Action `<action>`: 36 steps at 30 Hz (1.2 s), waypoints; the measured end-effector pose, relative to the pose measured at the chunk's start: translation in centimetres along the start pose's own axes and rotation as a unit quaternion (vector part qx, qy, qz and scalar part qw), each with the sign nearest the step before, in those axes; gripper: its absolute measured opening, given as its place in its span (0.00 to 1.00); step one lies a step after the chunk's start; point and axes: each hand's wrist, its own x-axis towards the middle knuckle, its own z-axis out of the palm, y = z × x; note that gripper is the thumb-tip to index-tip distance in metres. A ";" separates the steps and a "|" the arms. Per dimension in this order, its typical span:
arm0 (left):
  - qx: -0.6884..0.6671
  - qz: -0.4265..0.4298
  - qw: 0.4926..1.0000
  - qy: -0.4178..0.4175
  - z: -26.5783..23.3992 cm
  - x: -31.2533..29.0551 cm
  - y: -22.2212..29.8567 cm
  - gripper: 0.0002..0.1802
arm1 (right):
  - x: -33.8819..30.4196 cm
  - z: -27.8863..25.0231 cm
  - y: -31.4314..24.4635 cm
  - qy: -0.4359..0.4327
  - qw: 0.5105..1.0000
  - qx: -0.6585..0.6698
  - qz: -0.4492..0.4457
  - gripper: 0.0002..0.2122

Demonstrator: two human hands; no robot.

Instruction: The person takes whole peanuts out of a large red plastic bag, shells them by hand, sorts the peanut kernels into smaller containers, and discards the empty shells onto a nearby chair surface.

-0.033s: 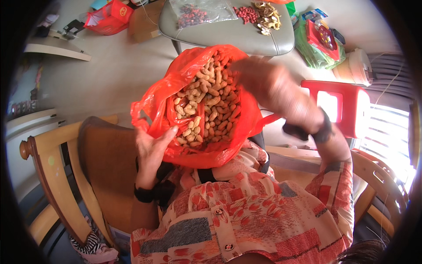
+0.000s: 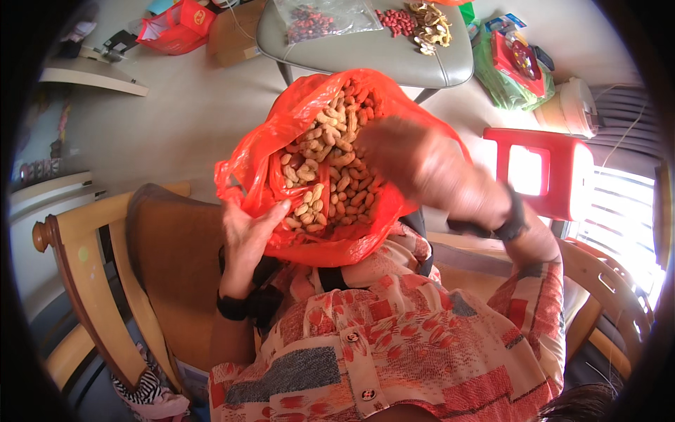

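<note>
Compared with the earlier frame, the right hand [image 2: 422, 165] is shifted a little down and leftward, deeper over the peanuts [image 2: 327, 141], and red plastic is now seen stretched behind its wrist. It is blurred by motion; its fingers are pointed at the heap, but how far they are closed, and whether anything is held, cannot be told.

Unshelled peanuts are gathered in the wide-open red plastic bag [image 2: 242, 165] at the centre of the frame. Its left edge is held by the left hand [image 2: 246, 235] — the thumb is laid over the rim, spread from the fingers, which are partly hidden by the plastic. Black bands are worn on both wrists, and a patterned shirt [image 2: 401, 323] is seen below.

At the top of the frame, a clear bag [image 2: 327, 17], a pile of red kernels [image 2: 397, 22] and a heap of empty shells [image 2: 430, 29] are set on a grey seat [image 2: 365, 60]. On the right, a red stool [image 2: 566, 172] is placed near a pale bucket [image 2: 573, 105]; wooden chair slats [image 2: 91, 281] are shown at left.
</note>
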 end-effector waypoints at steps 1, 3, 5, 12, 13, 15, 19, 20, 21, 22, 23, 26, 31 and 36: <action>-0.014 0.000 1.000 -0.020 0.3 0.5 -0.8 0.29 | -0.7 0.6 -1.9 -0.085 0.995 0.004 -0.058 0.12; 0.042 -0.015 0.998 -0.050 0.1 0.8 -1.2 0.23 | -2.4 3.5 -4.5 -0.200 0.975 0.080 -0.056 0.15; 0.062 0.021 0.996 -0.063 -0.2 1.1 -2.2 0.18 | -3.7 5.5 -6.7 -0.221 0.968 0.114 -0.038 0.15; -0.184 -0.001 0.981 -0.062 -1.0 1.2 -0.9 0.17 | -6.0 8.7 -9.2 -0.133 0.963 0.233 0.001 0.19; -0.199 -0.004 0.979 -0.050 -0.2 0.8 1.0 0.16 | -5.9 8.4 -9.4 -0.133 0.963 0.233 0.001 0.19; -0.213 -0.008 0.976 -0.039 0.1 0.6 1.1 0.14 | -5.7 7.8 -9.7 -0.160 0.961 0.223 0.029 0.20; -0.005 0.060 0.998 0.015 -2.3 0.2 -3.1 0.15 | -5.9 8.6 -10.0 -0.215 0.943 0.255 0.026 0.19; 0.012 0.060 0.998 0.020 -2.3 -0.1 -3.2 0.15 | -6.1 9.4 -9.9 -0.190 0.950 0.247 0.000 0.19; 0.018 0.027 0.999 0.011 -2.2 -0.5 -3.0 0.18 | -6.2 9.9 -9.8 -0.166 0.956 0.239 -0.026 0.18; 0.019 0.026 0.999 0.014 -1.8 -0.8 -2.8 0.18 | -6.1 9.9 -9.8 -0.167 0.956 0.241 -0.028 0.18; 0.003 0.034 0.999 -0.008 -1.3 -1.1 -2.6 0.22 | -5.9 9.9 -9.6 -0.206 0.947 0.245 -0.031 0.17; 0.010 0.015 0.998 -0.064 -1.7 -1.4 -3.7 0.33 | -5.8 9.9 -9.5 -0.241 0.936 0.255 -0.036 0.15; 0.372 0.329 0.863 0.089 -0.8 -1.8 -0.2 0.37 | -6.0 10.3 -9.2 -0.198 0.932 0.294 0.081 0.09; 0.456 0.534 0.709 -0.060 1.6 0.1 1.0 0.14 | -5.4 10.1 -9.5 -0.160 0.957 0.241 0.007 0.09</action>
